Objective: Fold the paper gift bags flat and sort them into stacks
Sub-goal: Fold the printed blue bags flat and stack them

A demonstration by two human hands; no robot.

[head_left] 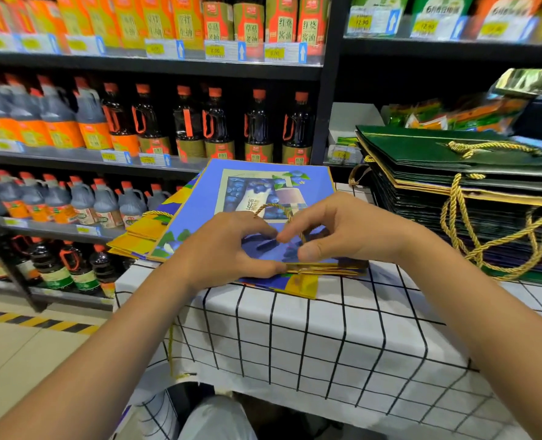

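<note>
I see both my hands on the top blue bag (263, 192), which lies flat on a pile of blue and yellow bags on the counter (295, 338). My left hand (228, 252) has its fingers curled and its thumb pressed down on the near edge of the bag. I think that keeps the fold shut and stops the bag from sliding. My right hand (336, 233) pinches the gold rope handle (279, 209) between thumb and first finger. I think I am laying the handle down on the bag so the next one can sit flat on top.

To the right, well apart from my hands, stands a tall stack of dark green bags (453, 173). Their gold handles hang over the side. So blue goes with blue and green with green.

Behind the counter are shelves of sauce bottles (184, 122). They are not part of my job.
</note>
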